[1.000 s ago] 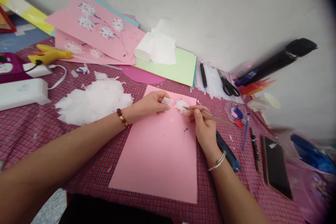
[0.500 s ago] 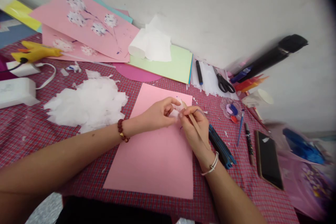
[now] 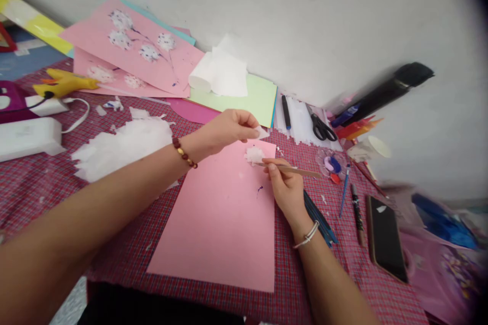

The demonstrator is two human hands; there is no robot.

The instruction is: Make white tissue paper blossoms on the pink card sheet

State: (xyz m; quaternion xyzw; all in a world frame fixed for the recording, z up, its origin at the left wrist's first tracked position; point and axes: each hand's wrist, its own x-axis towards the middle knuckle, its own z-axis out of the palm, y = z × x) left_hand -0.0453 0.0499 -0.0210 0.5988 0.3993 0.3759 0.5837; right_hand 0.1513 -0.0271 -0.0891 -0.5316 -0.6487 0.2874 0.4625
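My left hand (image 3: 234, 127) pinches a small piece of white tissue paper (image 3: 263, 133) above the top edge of a pink sheet of paper (image 3: 217, 223). Just below it, a small ruffled white tissue tuft (image 3: 254, 154) sits on the upper right of that sheet. In the fingers of my right hand (image 3: 284, 183) lies a thin, flat wooden stick (image 3: 301, 170), its tip pointing left at the lower edge of the tuft. A little purple mark (image 3: 260, 190) shows on the paper nearby. Left of the sheet is a heap of white tissue pieces (image 3: 122, 147), partly hidden by my left forearm.
Pink sheets with tissue flowers (image 3: 152, 71), a tissue roll (image 3: 200, 78) and a yellow glue gun (image 3: 64, 83) lie at the back left. To the right are scissors (image 3: 323, 129), a paint dish (image 3: 330, 162), a brush (image 3: 345, 190), a phone (image 3: 387, 238) and a blue tool (image 3: 320, 221).
My left hand has risen away from the sheet with the tissue piece. My right hand has lowered and the stick has swung nearly level, bringing the white tuft into sight.
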